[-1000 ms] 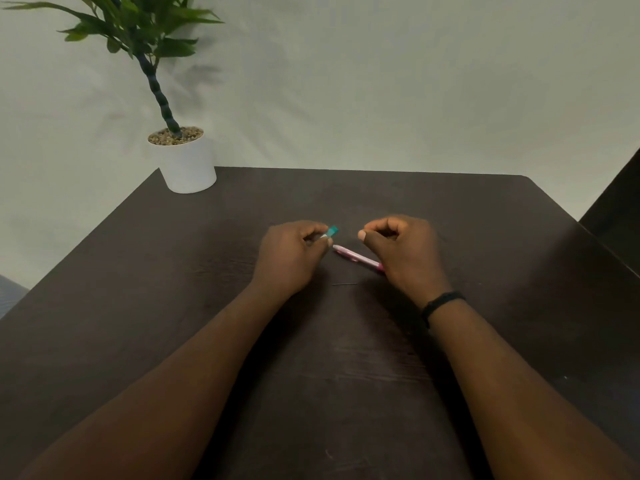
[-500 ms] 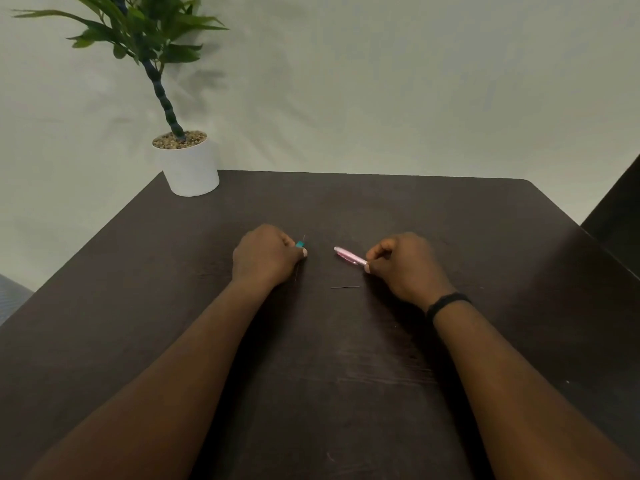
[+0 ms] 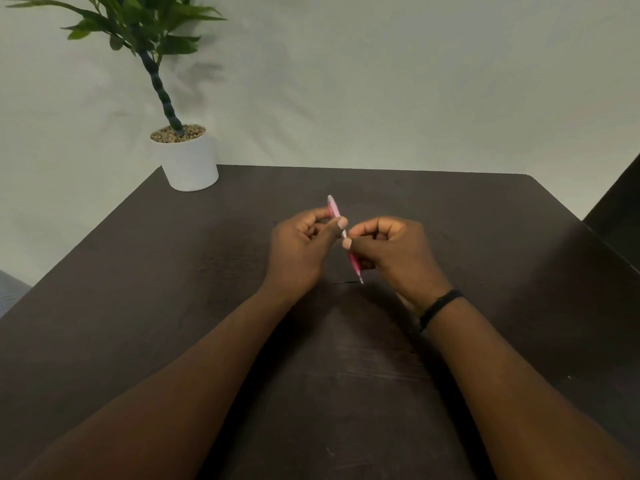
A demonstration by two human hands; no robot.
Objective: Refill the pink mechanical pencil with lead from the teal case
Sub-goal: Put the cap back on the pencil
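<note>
The pink mechanical pencil (image 3: 334,208) is lifted above the dark table (image 3: 485,237), tilted, its far end up and its tip pointing down toward me. My left hand (image 3: 298,247) pinches its upper part. My right hand (image 3: 391,247) grips its lower part, thumb near the middle. A thin stick of lead (image 3: 343,282) lies on the table just below the pencil's tip. The teal case is not visible; whether it is hidden inside my left hand I cannot tell.
A white pot (image 3: 188,161) with a green plant stands at the table's far left corner. A black band (image 3: 438,306) is on my right wrist. A dark piece of furniture (image 3: 620,202) sits off the table's right edge.
Both hands rose from the table and came together. The right hand lifted the pencil and turned it near upright; the left hand now grips it, and the teal case is out of sight.
</note>
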